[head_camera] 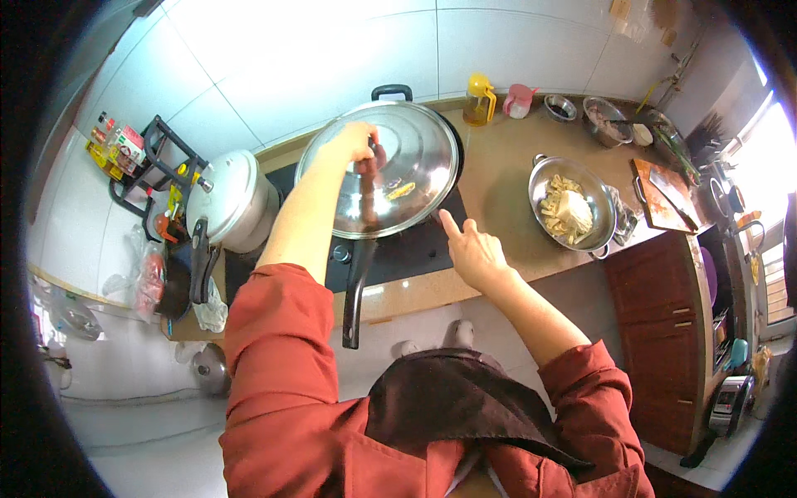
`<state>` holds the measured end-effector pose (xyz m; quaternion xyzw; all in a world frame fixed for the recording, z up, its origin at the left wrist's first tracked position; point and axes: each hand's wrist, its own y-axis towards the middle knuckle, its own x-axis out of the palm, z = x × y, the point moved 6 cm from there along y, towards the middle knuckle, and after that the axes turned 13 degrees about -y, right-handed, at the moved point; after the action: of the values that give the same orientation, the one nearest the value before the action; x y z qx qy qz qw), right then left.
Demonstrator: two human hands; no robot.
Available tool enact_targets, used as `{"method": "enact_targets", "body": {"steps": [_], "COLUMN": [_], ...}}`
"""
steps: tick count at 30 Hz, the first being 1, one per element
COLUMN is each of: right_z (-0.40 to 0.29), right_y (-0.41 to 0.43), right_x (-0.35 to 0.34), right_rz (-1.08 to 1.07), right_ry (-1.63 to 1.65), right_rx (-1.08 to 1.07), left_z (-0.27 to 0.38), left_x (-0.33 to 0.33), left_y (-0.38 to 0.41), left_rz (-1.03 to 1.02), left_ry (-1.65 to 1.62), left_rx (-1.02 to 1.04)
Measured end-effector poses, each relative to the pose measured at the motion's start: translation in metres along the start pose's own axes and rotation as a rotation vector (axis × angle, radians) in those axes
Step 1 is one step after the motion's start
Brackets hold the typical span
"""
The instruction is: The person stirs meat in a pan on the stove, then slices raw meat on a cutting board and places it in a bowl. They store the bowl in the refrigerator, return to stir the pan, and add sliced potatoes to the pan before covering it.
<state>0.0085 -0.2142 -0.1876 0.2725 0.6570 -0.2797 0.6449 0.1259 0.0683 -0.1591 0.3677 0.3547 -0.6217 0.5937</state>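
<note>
My left hand grips the dark knob of a domed steel lid, which lies over a wok. The wok's long black handle points towards me, and its black loop handle is on the far side. Beneath it is a black cooktop with a control knob. My right hand hovers at the cooktop's right edge, index finger extended towards the wok's rim, the other fingers partly curled and holding nothing. The lid hides the wok's contents.
A pressure cooker stands close on the left. To the right are a steel colander with pale strips and a block of food, a knife on a wooden cutting board, a yellow-topped oil jug and a pink-lidded jar.
</note>
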Motion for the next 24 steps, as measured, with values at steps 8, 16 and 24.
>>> {"method": "enact_targets", "body": {"steps": [8, 16, 24], "right_z": [0.053, 0.065, 0.001], "right_y": [-0.038, -0.070, -0.005], "right_x": [-0.048, -0.116, -0.031], "right_rz": [0.128, -0.034, 0.174], "right_ry": [0.106, 0.140, 0.145], "right_rx": [0.008, -0.159, -0.024], "left_z": [0.100, 0.157, 0.164], "left_x": [-0.081, -0.134, -0.147], "left_y": [-0.046, -0.078, -0.087], "left_rz": [0.393, 0.587, 0.664], "left_ry": [0.002, -0.011, -0.129], "left_rx": [0.016, 0.008, -0.015]}}
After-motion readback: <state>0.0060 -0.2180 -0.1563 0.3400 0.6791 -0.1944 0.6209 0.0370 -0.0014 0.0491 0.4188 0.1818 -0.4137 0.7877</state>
